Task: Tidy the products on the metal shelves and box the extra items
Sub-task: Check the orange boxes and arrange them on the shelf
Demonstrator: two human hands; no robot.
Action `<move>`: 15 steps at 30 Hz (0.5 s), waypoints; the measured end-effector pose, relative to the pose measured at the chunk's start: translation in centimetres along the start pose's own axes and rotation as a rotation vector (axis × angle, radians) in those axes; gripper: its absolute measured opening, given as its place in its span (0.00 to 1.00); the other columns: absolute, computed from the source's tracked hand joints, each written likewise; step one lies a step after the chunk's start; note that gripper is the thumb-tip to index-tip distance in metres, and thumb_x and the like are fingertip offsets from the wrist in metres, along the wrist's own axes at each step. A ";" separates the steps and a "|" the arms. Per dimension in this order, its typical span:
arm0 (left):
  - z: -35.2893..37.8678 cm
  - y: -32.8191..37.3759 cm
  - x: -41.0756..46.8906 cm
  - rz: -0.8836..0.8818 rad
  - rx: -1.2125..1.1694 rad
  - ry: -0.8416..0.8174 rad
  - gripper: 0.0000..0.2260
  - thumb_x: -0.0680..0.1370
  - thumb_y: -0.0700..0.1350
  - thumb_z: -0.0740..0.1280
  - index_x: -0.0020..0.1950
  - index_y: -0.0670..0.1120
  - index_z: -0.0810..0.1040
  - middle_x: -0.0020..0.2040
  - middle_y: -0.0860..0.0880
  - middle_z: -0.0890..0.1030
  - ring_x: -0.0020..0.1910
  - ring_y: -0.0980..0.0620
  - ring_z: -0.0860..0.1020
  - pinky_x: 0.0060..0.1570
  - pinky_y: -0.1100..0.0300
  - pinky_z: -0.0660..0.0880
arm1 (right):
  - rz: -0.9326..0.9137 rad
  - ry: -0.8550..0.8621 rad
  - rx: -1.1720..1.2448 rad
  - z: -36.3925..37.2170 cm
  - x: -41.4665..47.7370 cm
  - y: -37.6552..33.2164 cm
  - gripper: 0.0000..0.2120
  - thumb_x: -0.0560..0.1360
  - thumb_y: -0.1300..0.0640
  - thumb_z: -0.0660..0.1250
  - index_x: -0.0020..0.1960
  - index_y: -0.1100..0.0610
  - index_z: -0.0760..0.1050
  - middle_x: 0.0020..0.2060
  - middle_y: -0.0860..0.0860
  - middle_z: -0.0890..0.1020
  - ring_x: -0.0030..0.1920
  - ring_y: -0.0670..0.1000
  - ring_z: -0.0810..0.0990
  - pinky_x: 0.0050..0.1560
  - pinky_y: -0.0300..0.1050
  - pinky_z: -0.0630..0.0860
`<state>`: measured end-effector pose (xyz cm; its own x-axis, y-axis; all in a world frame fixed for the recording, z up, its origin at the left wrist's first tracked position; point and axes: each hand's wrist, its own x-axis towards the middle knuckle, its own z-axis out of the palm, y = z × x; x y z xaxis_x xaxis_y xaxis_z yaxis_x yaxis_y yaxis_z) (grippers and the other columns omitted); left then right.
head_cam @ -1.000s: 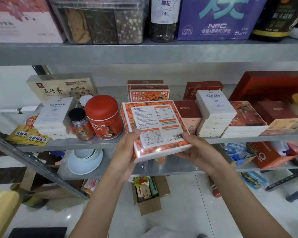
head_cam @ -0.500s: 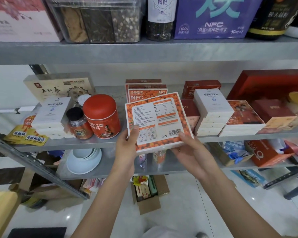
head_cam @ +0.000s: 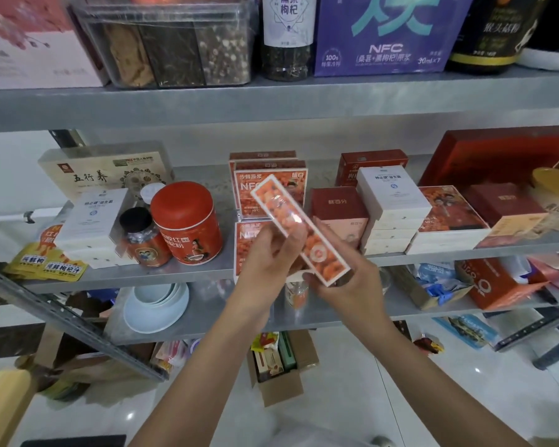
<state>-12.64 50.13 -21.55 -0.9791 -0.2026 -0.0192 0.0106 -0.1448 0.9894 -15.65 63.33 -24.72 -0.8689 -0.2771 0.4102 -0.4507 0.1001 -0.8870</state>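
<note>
I hold an orange NFC juice box (head_cam: 323, 258) in front of the middle metal shelf (head_cam: 175, 274). It is turned edge-on and tilted, so its narrow side faces me. My left hand (head_cam: 268, 256) grips it around the middle. My right hand (head_cam: 349, 288) holds its lower end from below. Matching orange NFC boxes (head_cam: 268, 188) stand on the shelf just behind, and another (head_cam: 247, 246) stands at the shelf's front, partly hidden by my left hand. An open cardboard box (head_cam: 284, 388) with a few packets sits on the floor below.
A red tin (head_cam: 188, 221) and a small jar (head_cam: 142, 240) stand left of the held box, with stacked white boxes (head_cam: 391, 204) to the right. White bowls (head_cam: 157, 304) sit on the lower shelf. A slanted metal rail (head_cam: 62, 317) crosses the lower left.
The orange box first showed its printed back face, then was raised, and has now turned so that only its narrow edge faces me. Both hands shifted their grip and stayed on it.
</note>
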 end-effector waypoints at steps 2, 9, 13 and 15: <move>0.3 0.1 0.2 -0.020 -0.037 0.037 0.28 0.70 0.59 0.69 0.65 0.45 0.74 0.56 0.47 0.84 0.54 0.49 0.83 0.53 0.55 0.80 | -0.123 -0.120 -0.141 0.4 -0.4 0.0 0.37 0.67 0.66 0.77 0.71 0.50 0.65 0.67 0.47 0.74 0.69 0.46 0.72 0.66 0.50 0.74; -1.9 -1.5 1.6 -0.143 -0.111 0.204 0.14 0.82 0.44 0.60 0.67 0.44 0.72 0.56 0.43 0.83 0.52 0.46 0.84 0.50 0.51 0.79 | -0.288 -0.292 -0.563 -0.7 -0.1 1.5 0.41 0.68 0.42 0.73 0.75 0.53 0.59 0.77 0.53 0.58 0.78 0.54 0.52 0.75 0.66 0.49; -4.4 -2.2 2.0 -0.169 -0.059 0.188 0.14 0.82 0.45 0.60 0.66 0.44 0.72 0.56 0.43 0.84 0.50 0.47 0.84 0.47 0.52 0.80 | 0.044 -0.251 -0.446 -1.8 -0.1 2.9 0.50 0.65 0.42 0.74 0.78 0.49 0.50 0.79 0.48 0.51 0.78 0.48 0.48 0.75 0.60 0.58; -5.4 -2.7 2.3 -0.197 -0.089 0.157 0.15 0.82 0.46 0.59 0.67 0.43 0.72 0.55 0.44 0.84 0.50 0.47 0.84 0.43 0.55 0.81 | 0.146 -0.270 -0.257 -1.7 -0.2 3.2 0.50 0.63 0.43 0.74 0.77 0.44 0.50 0.75 0.44 0.60 0.75 0.42 0.59 0.72 0.52 0.67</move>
<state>-13.87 44.82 -25.02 -0.9204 -0.3091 -0.2396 -0.1530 -0.2792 0.9480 -17.29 65.33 -27.29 -0.8577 -0.4805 0.1831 -0.3933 0.3834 -0.8357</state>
